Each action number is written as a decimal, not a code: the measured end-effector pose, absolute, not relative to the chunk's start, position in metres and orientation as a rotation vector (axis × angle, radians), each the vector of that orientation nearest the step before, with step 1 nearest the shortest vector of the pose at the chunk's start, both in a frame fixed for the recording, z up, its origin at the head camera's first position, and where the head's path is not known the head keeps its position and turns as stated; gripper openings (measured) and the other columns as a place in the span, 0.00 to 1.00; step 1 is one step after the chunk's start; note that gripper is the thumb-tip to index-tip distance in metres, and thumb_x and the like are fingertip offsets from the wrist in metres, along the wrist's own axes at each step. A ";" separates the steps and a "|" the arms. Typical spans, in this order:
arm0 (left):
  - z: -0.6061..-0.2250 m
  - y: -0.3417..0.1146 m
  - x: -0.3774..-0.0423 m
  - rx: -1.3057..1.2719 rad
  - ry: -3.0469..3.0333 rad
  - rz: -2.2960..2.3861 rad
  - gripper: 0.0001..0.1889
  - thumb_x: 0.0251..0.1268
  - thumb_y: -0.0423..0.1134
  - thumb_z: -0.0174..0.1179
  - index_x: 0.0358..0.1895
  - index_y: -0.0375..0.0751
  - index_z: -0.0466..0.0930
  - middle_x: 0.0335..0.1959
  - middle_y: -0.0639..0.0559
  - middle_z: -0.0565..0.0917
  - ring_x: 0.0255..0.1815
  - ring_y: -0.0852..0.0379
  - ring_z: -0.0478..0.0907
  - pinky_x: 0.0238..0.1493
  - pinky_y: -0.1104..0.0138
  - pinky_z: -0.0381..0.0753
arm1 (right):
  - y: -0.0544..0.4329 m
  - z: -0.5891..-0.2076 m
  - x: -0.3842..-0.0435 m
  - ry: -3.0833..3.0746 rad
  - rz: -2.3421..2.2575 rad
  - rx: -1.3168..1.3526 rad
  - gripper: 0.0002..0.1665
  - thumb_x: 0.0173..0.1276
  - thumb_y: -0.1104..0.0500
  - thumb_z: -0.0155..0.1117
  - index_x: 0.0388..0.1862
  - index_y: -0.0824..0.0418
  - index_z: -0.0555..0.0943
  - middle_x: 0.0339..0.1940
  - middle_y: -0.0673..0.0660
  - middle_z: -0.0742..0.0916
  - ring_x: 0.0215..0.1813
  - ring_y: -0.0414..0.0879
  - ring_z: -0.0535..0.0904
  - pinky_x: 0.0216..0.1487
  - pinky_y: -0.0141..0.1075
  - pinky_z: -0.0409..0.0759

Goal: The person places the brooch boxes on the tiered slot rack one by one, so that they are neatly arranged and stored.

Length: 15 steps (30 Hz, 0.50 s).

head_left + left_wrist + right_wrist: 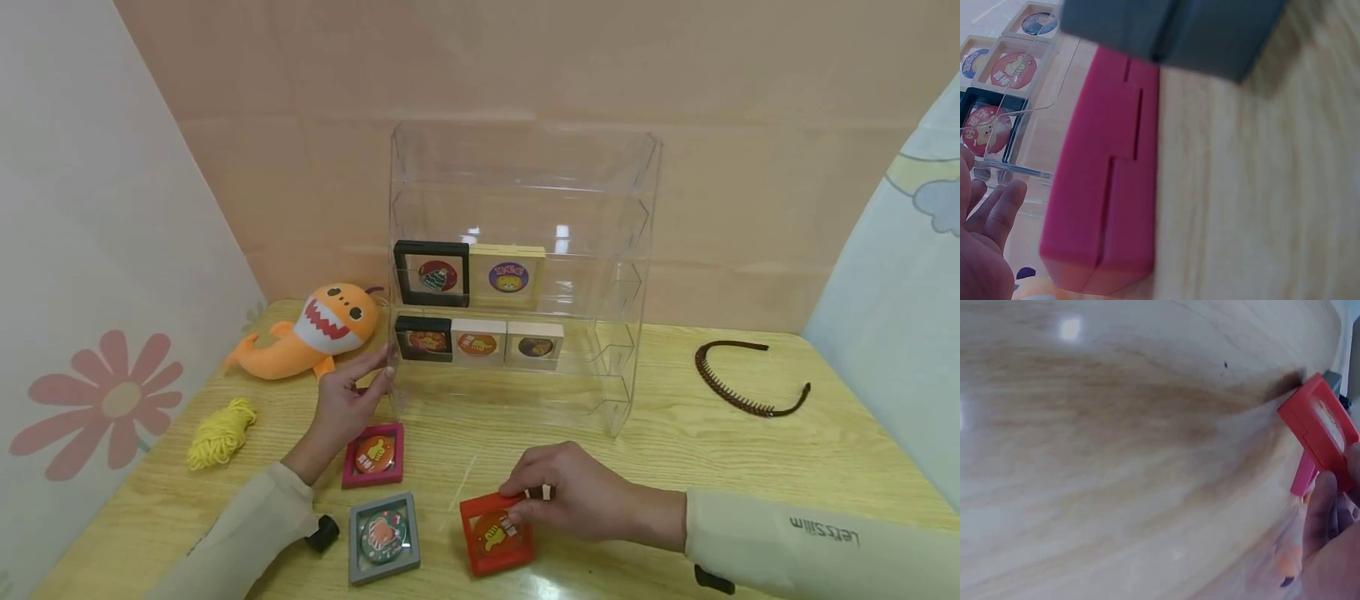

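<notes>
Red square plastic display frame (498, 536): at the table's near edge, front of rack, round badge (492, 532) with yellow thumbs-up inside. Right hand (573, 492) pinches it by the far-right corner, thumb on the face, fingers behind. Right wrist view shows the frame tilted; can't tell if any edge touches the table.

Left hand (348, 408): fingers mostly straight, thumb apart, tips at the left side panel of the clear acrylic tiered rack (525, 398). Not carrying anything.

Left of the red frame, apart from it: grey square frame (385, 539) with green badge, flat. Magenta square frame (373, 456), orange badge, just beyond it, beside the left wrist.

Rack loads, all toward the left. Upper of the two loaded tiers: black frame with tree badge (432, 275), pale-yellow frame with purple badge (508, 277), side by side. Tier below: black frame with red badge (423, 339), white frame with thumbs-up badge (478, 343), cream frame with dark badge (534, 346).

Surface: yellowish wood-grain table (750, 467), glare spot at near edge. Left: orange shark plush (322, 329), yellow yarn bundle (220, 435). Right: brown toothed headband (727, 392).

Room: peach backdrop (525, 58), white left panel with pink flower (97, 404), pale right panel with blue cloud (937, 204). Sleeves (787, 533) beige, lettering on right one.
</notes>
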<state>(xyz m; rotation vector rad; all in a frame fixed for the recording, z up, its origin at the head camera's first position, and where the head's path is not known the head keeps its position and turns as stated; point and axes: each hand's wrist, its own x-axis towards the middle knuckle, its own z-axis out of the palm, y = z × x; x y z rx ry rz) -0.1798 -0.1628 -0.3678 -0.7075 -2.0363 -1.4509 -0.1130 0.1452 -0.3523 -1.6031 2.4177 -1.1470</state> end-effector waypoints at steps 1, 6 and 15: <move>-0.368 -0.163 -0.180 -0.708 -2.035 -1.452 0.18 0.56 0.15 0.57 0.52 0.17 0.74 0.50 0.28 0.78 0.42 0.33 0.79 0.30 0.71 0.83 | 0.148 -0.351 -0.114 2.415 -1.165 -1.606 0.08 0.59 0.63 0.70 0.39 0.61 0.86 0.36 0.48 0.85 0.35 0.32 0.78 0.27 0.19 0.77; -0.368 -0.163 -0.179 -0.688 -2.045 -1.431 0.18 0.57 0.16 0.58 0.52 0.18 0.74 0.49 0.29 0.78 0.41 0.34 0.79 0.30 0.72 0.83 | 0.164 -0.342 -0.120 2.440 -1.227 -1.661 0.09 0.57 0.67 0.71 0.38 0.64 0.86 0.36 0.52 0.85 0.35 0.36 0.81 0.30 0.22 0.80; -0.368 -0.162 -0.180 -0.706 -2.037 -1.443 0.18 0.56 0.14 0.57 0.52 0.17 0.74 0.49 0.28 0.78 0.41 0.32 0.78 0.30 0.71 0.83 | 0.200 -0.305 -0.140 2.765 -1.134 -1.753 0.14 0.49 0.70 0.75 0.36 0.61 0.87 0.36 0.51 0.85 0.32 0.39 0.81 0.25 0.21 0.78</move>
